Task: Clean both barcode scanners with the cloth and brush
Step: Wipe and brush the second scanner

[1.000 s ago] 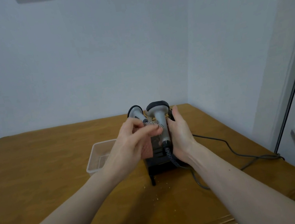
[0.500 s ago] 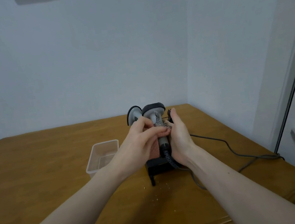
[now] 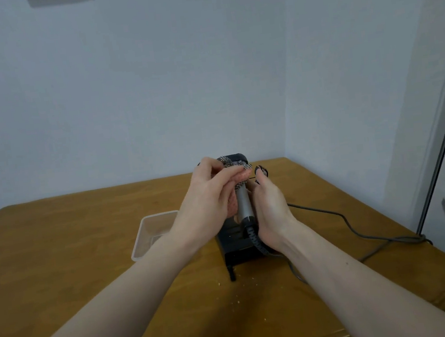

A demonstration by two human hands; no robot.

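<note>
Both hands (image 3: pixel 235 194) press checked cloth (image 3: pixel 236 164) onto grey scanner (image 3: pixel 243 204).

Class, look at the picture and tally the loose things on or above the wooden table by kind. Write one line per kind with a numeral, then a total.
Barcode scanner in view: 1 (a second cannot be made out behind the hands)
Checked cloth: 1
Clear plastic tray: 1
Black stand: 1
Grey cable: 1
Total: 5
</note>
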